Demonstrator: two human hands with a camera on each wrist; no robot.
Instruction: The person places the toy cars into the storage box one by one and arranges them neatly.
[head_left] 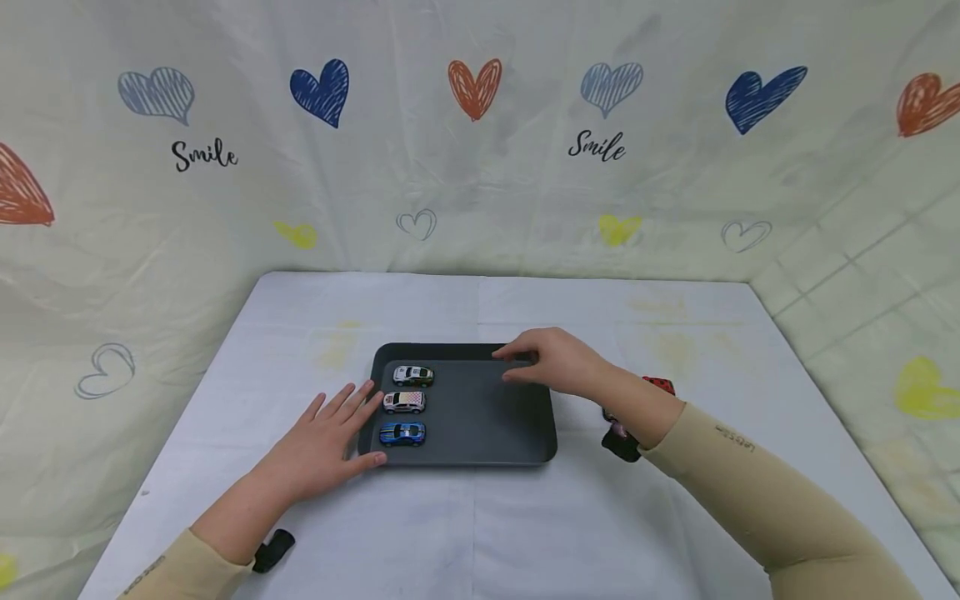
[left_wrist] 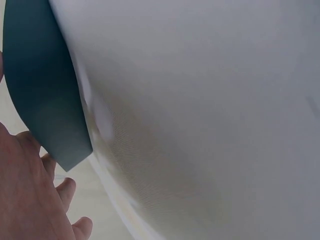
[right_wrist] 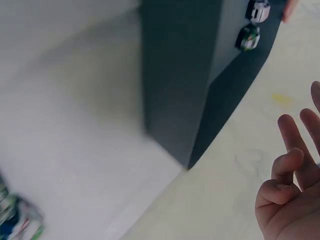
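Three toy cars stand in a column at the left side of the dark grey tray (head_left: 480, 454): a white-and-black toy car (head_left: 413, 376) at the back, a white toy car with a red pattern (head_left: 404, 402) in the middle, and a blue toy car (head_left: 402, 433) in front. My left hand (head_left: 322, 442) rests at the tray's left edge with its fingers spread. Over the tray's back right corner is my right hand (head_left: 551, 360), thumb and fingers apart and nothing between them. In the right wrist view that hand's fingers (right_wrist: 288, 132) look loosely bent.
A red toy car (head_left: 660, 384) shows behind my right forearm, which partly hides other things there. Blurred toy cars (right_wrist: 20, 217) lie at the lower left of the right wrist view. A white cloth (head_left: 465, 533) covers the table, and a heart-printed curtain (head_left: 525, 183) hangs behind it.
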